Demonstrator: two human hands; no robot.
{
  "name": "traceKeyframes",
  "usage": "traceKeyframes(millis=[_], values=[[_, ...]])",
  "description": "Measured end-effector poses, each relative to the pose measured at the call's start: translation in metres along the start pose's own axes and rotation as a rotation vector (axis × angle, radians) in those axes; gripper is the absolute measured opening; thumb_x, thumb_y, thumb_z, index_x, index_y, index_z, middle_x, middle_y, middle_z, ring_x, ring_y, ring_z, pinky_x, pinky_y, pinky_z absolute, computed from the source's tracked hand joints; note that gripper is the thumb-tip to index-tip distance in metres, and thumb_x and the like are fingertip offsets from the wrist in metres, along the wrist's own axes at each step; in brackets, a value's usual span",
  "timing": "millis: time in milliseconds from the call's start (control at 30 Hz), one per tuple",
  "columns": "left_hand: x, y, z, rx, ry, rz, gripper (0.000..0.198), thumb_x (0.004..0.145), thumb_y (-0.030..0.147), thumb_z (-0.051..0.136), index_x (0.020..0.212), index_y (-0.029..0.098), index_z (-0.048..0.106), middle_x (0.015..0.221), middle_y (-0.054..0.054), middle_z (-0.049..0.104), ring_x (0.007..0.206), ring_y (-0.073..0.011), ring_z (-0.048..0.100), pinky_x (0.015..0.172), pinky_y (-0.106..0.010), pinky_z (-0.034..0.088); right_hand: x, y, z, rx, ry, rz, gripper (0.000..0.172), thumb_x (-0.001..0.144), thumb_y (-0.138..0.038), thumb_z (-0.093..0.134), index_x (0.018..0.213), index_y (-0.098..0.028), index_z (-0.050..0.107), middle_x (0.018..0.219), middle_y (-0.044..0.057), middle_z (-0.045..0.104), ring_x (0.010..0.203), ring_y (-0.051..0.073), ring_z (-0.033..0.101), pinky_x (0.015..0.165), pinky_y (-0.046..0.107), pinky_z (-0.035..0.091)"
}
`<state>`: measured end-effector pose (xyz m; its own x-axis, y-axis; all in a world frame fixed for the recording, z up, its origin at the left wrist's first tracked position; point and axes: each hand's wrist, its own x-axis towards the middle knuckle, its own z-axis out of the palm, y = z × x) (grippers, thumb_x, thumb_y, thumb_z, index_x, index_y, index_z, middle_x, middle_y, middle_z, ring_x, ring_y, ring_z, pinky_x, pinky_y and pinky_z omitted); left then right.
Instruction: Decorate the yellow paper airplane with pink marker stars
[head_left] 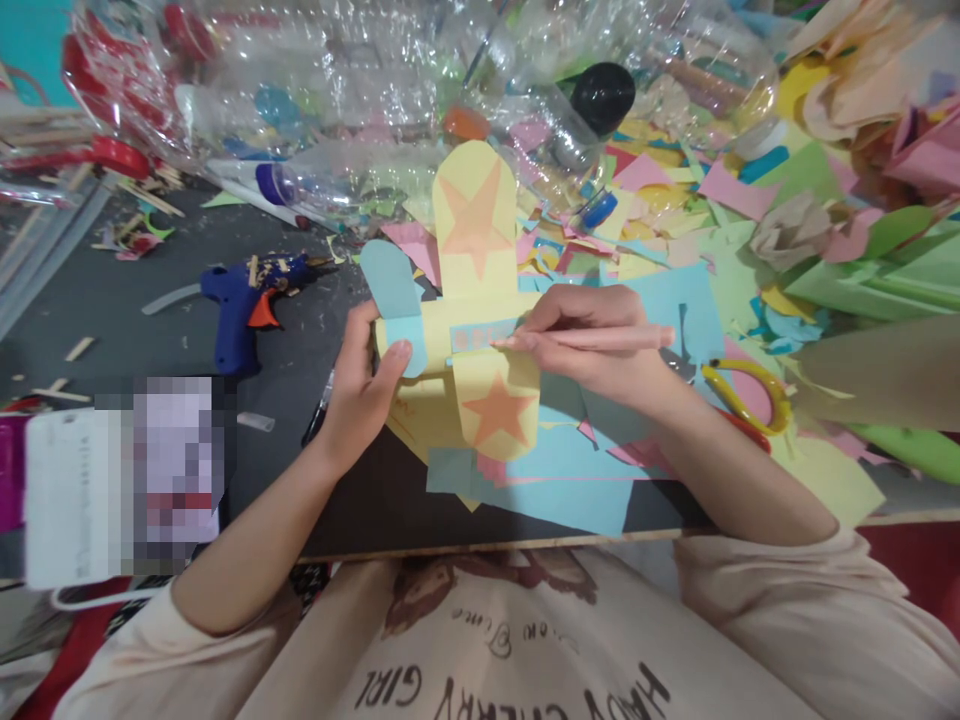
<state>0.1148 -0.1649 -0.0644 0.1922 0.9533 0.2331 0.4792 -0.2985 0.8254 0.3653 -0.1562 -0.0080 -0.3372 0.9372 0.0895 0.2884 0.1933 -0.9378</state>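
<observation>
A yellow paper airplane model (480, 290) with an orange star on each wing lies in front of me. Its left end carries a light blue paper tail piece (394, 285), gripped between the thumb and fingers of my left hand (367, 375). Along the body runs a blue paper strip (484, 334) with small orange marks. My right hand (592, 335) is closed around a pale pink pen (622, 338), whose tip meets the strip or hovers just over it; I cannot tell which.
A blue glue gun (240, 305) lies to the left, above a white power strip (67, 500). Clear plastic bottles (337, 90) and coloured paper scraps (645, 190) crowd the back. Yellow-handled scissors (750, 395) lie by my right forearm, near blue paper sheets (577, 500).
</observation>
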Motion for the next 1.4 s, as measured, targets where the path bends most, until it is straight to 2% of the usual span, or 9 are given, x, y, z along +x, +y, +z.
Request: traceKeyframes(millis=[233,433,667,900,1200,1400], values=[[0.0003,-0.0012,0.0002,-0.028,-0.002,-0.011,0.042,0.097,0.058,0.046,0.125,0.028,0.051,0.117,-0.006,0.066,0.108,-0.0248,0.065,0.093,-0.041,0.057,0.0024,0.0039,0.0014,0.016,0.107,-0.031,0.026,0.084,-0.031,0.070,0.062,-0.021,0.058,0.063,-0.002,0.058,0.059,0.011,0.048,0.054,0.028,0.037],[0.0006,-0.0010,0.0000,-0.005,-0.007,-0.007,0.043,0.097,0.060,0.044,0.125,0.028,0.050,0.117,-0.006,0.066,0.107,-0.0251,0.065,0.092,-0.041,0.057,-0.0010,0.0043,0.0046,0.020,0.090,-0.016,0.026,0.085,-0.030,0.069,0.064,-0.022,0.058,0.062,-0.003,0.058,0.059,0.012,0.048,0.054,0.028,0.036],[0.0012,-0.0006,-0.0007,0.014,0.000,0.014,0.041,0.097,0.058,0.045,0.124,0.027,0.051,0.115,-0.006,0.065,0.106,-0.0239,0.066,0.089,-0.040,0.058,0.0023,0.0016,-0.0003,0.025,0.008,0.007,0.030,0.082,-0.030,0.070,0.058,-0.020,0.054,0.059,-0.003,0.055,0.055,0.010,0.046,0.050,0.026,0.033],[0.0017,-0.0005,-0.0012,0.021,-0.007,0.010,0.042,0.097,0.059,0.044,0.124,0.028,0.050,0.114,-0.006,0.066,0.104,-0.0241,0.066,0.088,-0.040,0.059,0.0050,0.0030,-0.0007,0.046,0.089,-0.025,0.023,0.081,-0.024,0.068,0.062,-0.022,0.056,0.061,-0.002,0.058,0.057,0.011,0.049,0.052,0.027,0.036],[0.0021,-0.0010,-0.0013,0.015,-0.002,0.016,0.041,0.097,0.060,0.045,0.123,0.029,0.051,0.116,-0.006,0.066,0.105,-0.0237,0.067,0.089,-0.040,0.059,0.0036,0.0027,0.0007,0.017,0.084,-0.098,0.026,0.083,-0.021,0.066,0.060,-0.023,0.052,0.059,-0.002,0.054,0.056,0.011,0.045,0.049,0.027,0.031],[0.0014,-0.0025,-0.0006,0.001,0.004,0.022,0.041,0.097,0.060,0.046,0.123,0.029,0.052,0.116,-0.005,0.067,0.105,-0.0241,0.067,0.090,-0.039,0.058,0.0035,0.0004,0.0006,0.031,0.043,-0.010,0.026,0.079,-0.020,0.065,0.058,-0.021,0.050,0.056,-0.004,0.052,0.055,0.010,0.044,0.050,0.026,0.032]])
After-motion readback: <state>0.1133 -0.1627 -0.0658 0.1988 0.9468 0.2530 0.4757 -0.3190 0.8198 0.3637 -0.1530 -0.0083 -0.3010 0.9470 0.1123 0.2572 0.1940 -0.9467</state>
